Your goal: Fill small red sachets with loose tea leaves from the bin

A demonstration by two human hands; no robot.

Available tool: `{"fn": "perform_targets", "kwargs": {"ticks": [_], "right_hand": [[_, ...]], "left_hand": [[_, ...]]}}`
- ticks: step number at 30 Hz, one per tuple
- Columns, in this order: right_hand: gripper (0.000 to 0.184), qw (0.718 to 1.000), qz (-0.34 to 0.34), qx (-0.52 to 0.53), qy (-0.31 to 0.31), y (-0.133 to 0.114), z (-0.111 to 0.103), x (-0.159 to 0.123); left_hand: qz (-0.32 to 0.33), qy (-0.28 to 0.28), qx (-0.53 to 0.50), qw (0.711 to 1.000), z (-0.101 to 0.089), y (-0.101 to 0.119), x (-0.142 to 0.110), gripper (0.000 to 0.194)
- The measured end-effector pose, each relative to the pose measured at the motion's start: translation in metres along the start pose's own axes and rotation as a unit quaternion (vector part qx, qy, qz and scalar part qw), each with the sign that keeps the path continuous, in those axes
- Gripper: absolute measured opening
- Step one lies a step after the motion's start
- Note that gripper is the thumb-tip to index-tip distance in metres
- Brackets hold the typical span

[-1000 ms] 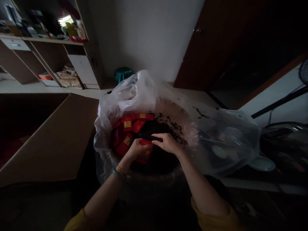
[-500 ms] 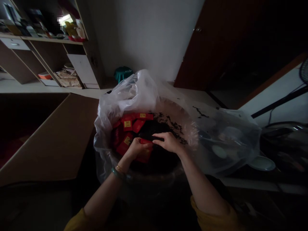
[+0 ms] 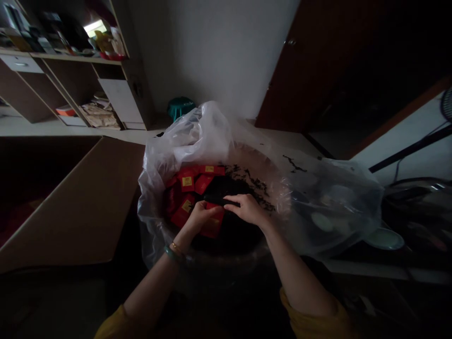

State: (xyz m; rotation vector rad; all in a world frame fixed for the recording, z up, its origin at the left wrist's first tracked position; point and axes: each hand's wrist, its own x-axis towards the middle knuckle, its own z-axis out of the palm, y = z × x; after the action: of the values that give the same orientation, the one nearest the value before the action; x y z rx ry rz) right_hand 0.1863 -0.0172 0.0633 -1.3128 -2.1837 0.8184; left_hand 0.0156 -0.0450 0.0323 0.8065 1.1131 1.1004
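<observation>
A red packet hangs from my left hand, whose thumb and fingers are pressed together at its upper edge. My right hand has its fingers closed on the right end of a dark elongated object, too dim to name further. That object lies along the top of the packet, close to the left fingers. Below and around both hands is a wide round container lined with clear plastic. It holds loose dark dried leaves. Several red packets with yellow labels lie on its left side.
An open cardboard box stands at the left with red things inside. To the right, plastic sheeting spreads over dishes. A green bag sits by the wall. Behind are a shelf unit and a brown door.
The dark elongated object now shows more plainly along the packet's top, covering more of its red edge. My hands have barely shifted.
</observation>
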Motion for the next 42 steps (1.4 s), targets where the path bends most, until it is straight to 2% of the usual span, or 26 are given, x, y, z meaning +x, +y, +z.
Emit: {"fn": "perform_targets", "kwargs": {"ticks": [2, 5, 8, 11, 14, 17, 19, 22, 26, 29, 32, 34, 36, 37, 39, 40, 41, 42], "right_hand": [[0.032, 1.000, 0.006, 0.022, 0.006, 0.004, -0.002, 0.001], [0.038, 0.999, 0.029, 0.031, 0.025, 0.018, -0.010, 0.003], [0.038, 0.995, 0.092, -0.036, 0.033, 0.037, -0.019, 0.005], [0.035, 0.978, 0.155, -0.141, -0.002, 0.049, -0.020, 0.006], [0.030, 0.973, 0.148, -0.179, 0.001, 0.045, -0.011, 0.007], [0.027, 0.993, 0.066, -0.069, 0.067, 0.027, 0.003, 0.009], [0.027, 0.996, 0.028, 0.034, 0.079, 0.013, 0.012, 0.010], [0.019, 0.993, 0.020, 0.086, 0.083, 0.001, 0.021, 0.011], [0.023, 0.986, 0.025, 0.122, 0.107, 0.002, 0.024, 0.012], [0.034, 0.967, 0.076, 0.220, 0.104, 0.009, 0.021, 0.014], [0.042, 0.935, 0.114, 0.308, 0.133, 0.016, 0.015, 0.015], [0.044, 0.924, 0.118, 0.332, 0.149, 0.019, 0.010, 0.015], [0.043, 0.922, 0.119, 0.340, 0.141, 0.021, 0.007, 0.014], [0.042, 0.924, 0.118, 0.339, 0.132, 0.021, 0.007, 0.014], [0.039, 0.930, 0.115, 0.330, 0.116, 0.021, 0.007, 0.014], [0.037, 0.934, 0.112, 0.322, 0.108, 0.021, 0.008, 0.014], [0.035, 0.938, 0.110, 0.312, 0.099, 0.020, 0.010, 0.014], [0.033, 0.943, 0.110, 0.301, 0.089, 0.020, 0.011, 0.014]], "left_hand": [[0.023, 0.017, 0.012, 1.000, -0.001, 0.000, 0.003, 0.048], [0.051, 0.008, 0.008, 0.999, -0.005, 0.001, 0.006, 0.048], [0.056, 0.025, -0.013, 0.998, -0.007, 0.003, 0.007, 0.044], [0.048, 0.052, -0.027, 0.997, -0.008, 0.004, 0.005, 0.044], [0.054, 0.065, -0.025, 0.996, -0.006, 0.004, 0.003, 0.047], [0.059, 0.064, -0.015, 0.996, -0.004, 0.002, 0.005, 0.052], [0.058, 0.049, -0.006, 0.997, -0.003, -0.001, 0.006, 0.055], [0.063, 0.017, 0.017, 0.998, -0.003, -0.005, 0.007, 0.056], [0.083, 0.003, 0.057, 0.995, -0.005, -0.005, 0.007, 0.055], [0.104, 0.052, 0.037, 0.993, -0.013, 0.008, 0.018, 0.049], [0.114, 0.176, -0.087, 0.974, -0.031, 0.032, 0.039, 0.039], [0.121, 0.190, -0.114, 0.968, -0.045, 0.047, 0.050, 0.033], [0.145, 0.231, -0.118, 0.955, -0.059, 0.055, 0.052, 0.024], [0.169, 0.241, -0.074, 0.953, -0.065, 0.055, 0.049, 0.024], [0.197, 0.250, 0.137, 0.938, -0.074, 0.048, 0.039, 0.028], [0.186, 0.237, 0.294, 0.907, -0.077, 0.043, 0.032, 0.027], [0.157, 0.198, 0.450, 0.857, -0.079, 0.036, 0.024, 0.025], [0.111, 0.170, 0.574, 0.794, -0.080, 0.029, 0.018, 0.025]]}}
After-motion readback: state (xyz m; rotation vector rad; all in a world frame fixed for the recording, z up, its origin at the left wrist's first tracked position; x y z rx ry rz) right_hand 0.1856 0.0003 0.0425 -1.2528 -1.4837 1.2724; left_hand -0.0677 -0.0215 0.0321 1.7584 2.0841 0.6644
